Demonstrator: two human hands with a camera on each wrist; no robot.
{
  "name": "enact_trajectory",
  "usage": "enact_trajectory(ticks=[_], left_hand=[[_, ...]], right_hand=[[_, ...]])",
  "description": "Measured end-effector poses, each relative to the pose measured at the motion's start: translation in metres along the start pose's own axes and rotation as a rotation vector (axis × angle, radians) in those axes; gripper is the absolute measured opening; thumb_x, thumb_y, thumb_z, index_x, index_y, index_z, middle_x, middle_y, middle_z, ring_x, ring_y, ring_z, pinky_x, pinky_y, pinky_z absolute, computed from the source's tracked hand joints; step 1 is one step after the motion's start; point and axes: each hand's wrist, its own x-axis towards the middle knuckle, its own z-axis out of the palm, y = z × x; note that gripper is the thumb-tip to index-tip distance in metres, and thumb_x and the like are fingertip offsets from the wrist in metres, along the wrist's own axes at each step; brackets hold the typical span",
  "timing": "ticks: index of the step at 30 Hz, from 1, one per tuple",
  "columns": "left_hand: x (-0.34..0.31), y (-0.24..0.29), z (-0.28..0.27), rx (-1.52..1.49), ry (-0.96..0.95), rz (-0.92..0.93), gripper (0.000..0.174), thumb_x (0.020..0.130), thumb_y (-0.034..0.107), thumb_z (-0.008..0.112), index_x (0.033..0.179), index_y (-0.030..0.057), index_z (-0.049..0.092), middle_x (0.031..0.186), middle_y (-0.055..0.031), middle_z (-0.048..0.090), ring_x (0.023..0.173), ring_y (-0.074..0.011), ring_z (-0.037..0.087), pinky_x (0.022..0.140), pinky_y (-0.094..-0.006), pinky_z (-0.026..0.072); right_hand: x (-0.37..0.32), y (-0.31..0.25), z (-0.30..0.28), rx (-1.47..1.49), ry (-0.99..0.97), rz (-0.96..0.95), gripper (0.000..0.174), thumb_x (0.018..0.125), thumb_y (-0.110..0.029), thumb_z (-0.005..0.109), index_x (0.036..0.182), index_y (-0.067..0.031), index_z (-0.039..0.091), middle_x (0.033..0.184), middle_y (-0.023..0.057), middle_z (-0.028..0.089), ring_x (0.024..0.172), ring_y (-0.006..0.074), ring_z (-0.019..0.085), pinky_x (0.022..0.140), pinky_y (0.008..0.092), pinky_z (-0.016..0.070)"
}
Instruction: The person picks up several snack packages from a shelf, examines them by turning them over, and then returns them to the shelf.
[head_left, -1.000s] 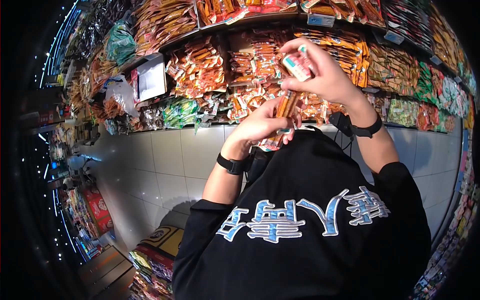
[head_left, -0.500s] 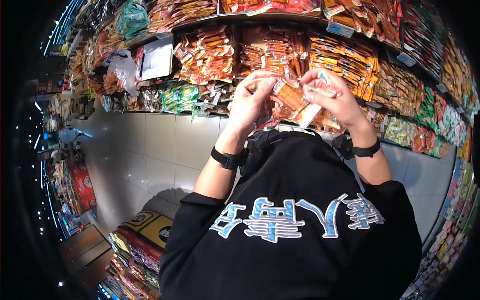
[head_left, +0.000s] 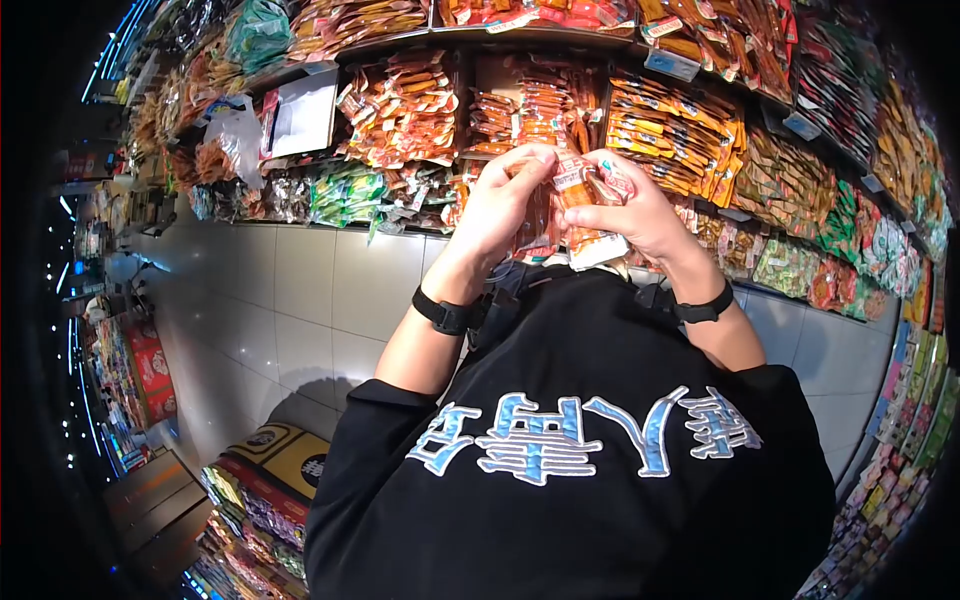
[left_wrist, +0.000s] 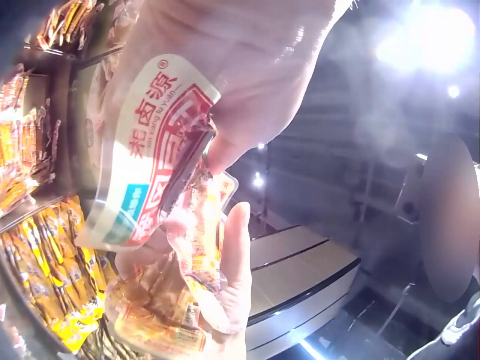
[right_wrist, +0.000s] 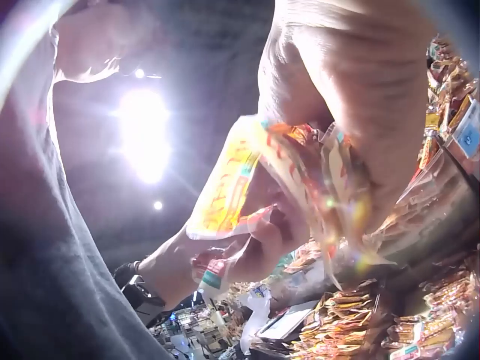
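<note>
In front of the chest, both hands hold clear snack packets with orange-brown contents. My left hand grips one or more packets by its fingers; a packet with a white label and red print fills much of the left wrist view. My right hand pinches an orange packet with a pale lower edge, the thumb lying across its front. Its yellow-orange face shows brightly lit in the right wrist view. Fingertips of both hands meet near the packet's top edge. How many packets each holds I cannot tell.
Shelves ahead hold heaps of orange packets, yellow packets and green packets. A white open box and a thin plastic bag sit at the left. Below the shelves runs a tiled floor; a stocked display stands lower left.
My right hand has come down from above the left and moved in close beside it. My left hand has risen. The orange packet now stands more upright between them.
</note>
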Motion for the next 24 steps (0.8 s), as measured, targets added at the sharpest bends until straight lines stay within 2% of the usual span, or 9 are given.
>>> enact_trajectory(ticks=[3,8,10,11,12,17,18,20,24], left_hand=[[-0.002,0.007,0.006,0.024,0.033,0.077,0.035,0.103,0.027,0.043,0.121,0.0005,0.059,0.097,-0.0068,0.064,0.092,-0.0147,0.063,0.083,-0.0324,0.0542],[-0.005,0.009,0.002,-0.351,-0.053,-0.065,0.053,0.103,0.038,0.039,0.135,-0.0039,0.047,0.113,-0.0133,0.061,0.1,-0.0209,0.062,0.087,-0.0364,0.0532],[-0.003,0.009,0.002,-0.456,-0.039,-0.075,0.055,0.103,0.039,0.038,0.134,-0.0055,0.046,0.121,-0.0181,0.06,0.106,-0.0255,0.062,0.091,-0.0395,0.0525],[0.004,-0.004,-0.016,-0.59,-0.13,-0.058,0.058,0.102,0.042,0.039,0.134,-0.0057,0.044,0.125,-0.0196,0.058,0.109,-0.0288,0.061,0.094,-0.0418,0.0515],[0.002,0.005,-0.005,-0.513,-0.027,-0.053,0.057,0.102,0.043,0.038,0.132,-0.0057,0.045,0.124,-0.021,0.058,0.111,-0.0301,0.061,0.096,-0.0424,0.0509],[0.007,0.0,-0.012,-0.628,0.195,0.062,0.043,0.102,0.037,0.044,0.123,0.0001,0.051,0.111,-0.0142,0.062,0.109,-0.029,0.062,0.096,-0.0412,0.0512],[0.01,0.0,-0.011,-0.654,0.226,0.104,0.034,0.102,0.032,0.046,0.117,0.0027,0.053,0.104,-0.0104,0.061,0.107,-0.0272,0.061,0.094,-0.0401,0.0514],[0.012,0.0,-0.009,-0.632,0.275,0.187,0.033,0.103,0.032,0.042,0.115,0.0029,0.053,0.102,-0.0094,0.061,0.107,-0.0257,0.06,0.094,-0.0397,0.0507],[0.009,0.01,0.005,-0.661,0.3,0.235,0.034,0.104,0.033,0.038,0.114,0.0033,0.052,0.106,-0.0088,0.059,0.108,-0.0238,0.059,0.093,-0.0399,0.0488]], right_hand=[[-0.004,-0.002,0.007,0.056,0.026,0.054,0.042,0.083,0.002,0.071,0.121,0.0013,0.052,0.108,0.006,0.064,0.099,0.01,0.061,0.087,0.0262,0.0515],[-0.004,-0.008,-0.002,0.16,-0.011,-0.012,0.033,0.086,0.006,0.061,0.118,0.0009,0.053,0.106,0.0082,0.065,0.096,0.0153,0.066,0.086,0.03,0.0546],[-0.007,-0.008,-0.003,0.182,0.1,-0.047,0.034,0.084,0.007,0.058,0.118,0.0019,0.053,0.099,0.0091,0.066,0.088,0.0176,0.068,0.084,0.0319,0.0555],[-0.008,-0.007,-0.007,0.191,0.145,-0.038,0.033,0.084,0.007,0.059,0.117,0.0023,0.054,0.097,0.0086,0.066,0.086,0.0174,0.068,0.082,0.0316,0.0555],[-0.008,-0.004,-0.012,0.2,0.19,-0.029,0.032,0.084,0.006,0.059,0.116,0.0028,0.055,0.094,0.0081,0.066,0.084,0.0172,0.067,0.08,0.0313,0.0555],[-0.004,0.006,-0.013,0.196,0.228,-0.05,0.033,0.084,0.001,0.066,0.117,0.0023,0.059,0.091,0.0041,0.065,0.075,0.0115,0.063,0.071,0.0264,0.0525],[-0.003,0.006,-0.012,0.204,0.185,-0.011,0.033,0.084,0.0,0.067,0.116,0.0021,0.06,0.091,0.0041,0.066,0.075,0.0111,0.063,0.071,0.0263,0.0524],[-0.002,0.009,-0.008,0.226,0.1,0.062,0.031,0.085,-0.002,0.069,0.114,0.0017,0.061,0.091,0.0042,0.066,0.075,0.0104,0.063,0.071,0.026,0.0522],[0.004,0.019,0.007,0.254,0.017,0.085,0.023,0.086,-0.005,0.069,0.108,0.0001,0.064,0.085,0.0037,0.067,0.074,0.0113,0.064,0.069,0.0266,0.054]])
